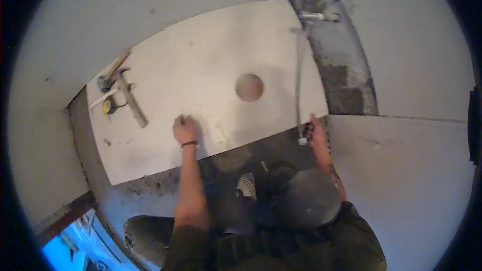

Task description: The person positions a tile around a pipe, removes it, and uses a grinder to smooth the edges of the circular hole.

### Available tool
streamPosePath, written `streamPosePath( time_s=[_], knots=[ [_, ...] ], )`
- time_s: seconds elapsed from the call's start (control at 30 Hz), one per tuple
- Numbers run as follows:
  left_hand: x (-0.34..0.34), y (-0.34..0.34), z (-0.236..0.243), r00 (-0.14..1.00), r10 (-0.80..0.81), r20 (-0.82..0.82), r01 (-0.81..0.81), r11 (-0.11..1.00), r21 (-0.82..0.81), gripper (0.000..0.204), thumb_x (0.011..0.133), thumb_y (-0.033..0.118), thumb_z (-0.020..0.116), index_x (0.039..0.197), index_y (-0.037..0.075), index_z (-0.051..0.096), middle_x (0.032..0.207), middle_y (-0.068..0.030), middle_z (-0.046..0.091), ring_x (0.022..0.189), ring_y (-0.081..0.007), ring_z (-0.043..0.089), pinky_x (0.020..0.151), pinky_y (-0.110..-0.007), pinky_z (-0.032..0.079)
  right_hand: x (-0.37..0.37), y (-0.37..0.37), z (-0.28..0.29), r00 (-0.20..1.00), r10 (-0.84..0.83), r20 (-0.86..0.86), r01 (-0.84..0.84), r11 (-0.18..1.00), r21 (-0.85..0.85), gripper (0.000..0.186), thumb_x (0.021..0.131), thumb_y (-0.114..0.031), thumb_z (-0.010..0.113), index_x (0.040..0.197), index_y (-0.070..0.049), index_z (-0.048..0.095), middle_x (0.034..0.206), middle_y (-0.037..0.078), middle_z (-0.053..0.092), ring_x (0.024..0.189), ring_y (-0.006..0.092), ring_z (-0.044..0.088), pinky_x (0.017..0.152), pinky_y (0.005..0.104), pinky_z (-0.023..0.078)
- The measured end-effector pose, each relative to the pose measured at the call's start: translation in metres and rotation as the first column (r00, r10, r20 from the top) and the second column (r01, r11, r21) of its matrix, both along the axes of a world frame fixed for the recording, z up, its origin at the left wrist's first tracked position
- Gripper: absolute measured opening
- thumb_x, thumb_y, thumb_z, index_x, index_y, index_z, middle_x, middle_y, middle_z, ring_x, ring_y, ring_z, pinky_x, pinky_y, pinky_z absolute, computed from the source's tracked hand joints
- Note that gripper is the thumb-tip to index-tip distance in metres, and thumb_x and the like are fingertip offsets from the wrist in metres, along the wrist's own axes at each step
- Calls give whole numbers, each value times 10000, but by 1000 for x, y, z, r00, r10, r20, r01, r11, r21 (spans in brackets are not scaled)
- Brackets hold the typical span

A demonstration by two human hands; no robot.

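1. A large pale tile (201, 70) with a round hole (249, 87) cut through it is seen lying flat on the floor, tilted slightly against the tiles already laid around it.
2. The left hand (184, 129) is pressed down on the tile's surface near its lower edge; its grip is closed into a loose fist, and whether anything is held inside cannot be told.
3. A dark band (189, 144) is worn on the left wrist.
4. The right hand (316, 131) is placed at the tile's lower right corner, its grip closed around the lower end of a thin flexible hose (300, 70).
5. The hose is run upward from that hand along the tile's right side to a pipe fitting (319, 16) near the top, where bare grey floor (341, 65) is exposed.
6. At the tile's left end a hammer (113, 73), a long grey tool (133, 101) and a small yellow and black object (108, 106) are laid close together.
7. Dark bare floor is shown below the tile's lower edge, where the person's knees (301, 195) are positioned.
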State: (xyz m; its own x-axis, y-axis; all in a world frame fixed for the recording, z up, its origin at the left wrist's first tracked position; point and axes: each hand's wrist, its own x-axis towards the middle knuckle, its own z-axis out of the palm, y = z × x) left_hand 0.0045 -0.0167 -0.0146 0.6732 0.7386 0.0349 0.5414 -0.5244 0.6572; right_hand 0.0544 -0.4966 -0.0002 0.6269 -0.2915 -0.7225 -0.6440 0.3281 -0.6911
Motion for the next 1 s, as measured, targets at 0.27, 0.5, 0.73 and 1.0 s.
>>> streamPosePath(
  time_s=[0.27,0.5,0.73,1.0],
  knots=[
    [12,-13,1,997,61,44,-59,997,-42,404,775,197,698,1027,-111,629,727,-139,627,653,-225,574,625,-363,474,8,-4,-26,990,-128,59,117,979,167,278,913,-358,667,819,-193,463,617,-47,415,436,90,346,390,281,294],
    [2,0,-17,996,86,39,-83,994,-67,470,794,212,711,1120,-107,599,904,-156,651,816,-245,604,765,-353,490,13,6,-22,991,-102,84,85,979,185,299,928,-364,648,801,-187,443,583,-56,367,436,92,326,403,275,288],
    [5,2,-26,988,123,-90,-119,992,45,429,767,226,717,1070,-65,630,893,-165,647,827,-285,602,786,-393,488,24,1,-22,998,-59,-16,60,992,115,299,917,-451,636,874,-193,491,571,-65,368,445,80,324,422,252,300],
    [7,-10,-15,979,204,-21,-201,975,92,417,740,235,746,1081,15,651,1013,-196,636,936,-356,606,831,-446,492,24,17,6,997,-40,-58,47,991,124,284,932,-447,620,920,-171,556,620,-70,417,490,77,280,490,232,282]
  ],
)
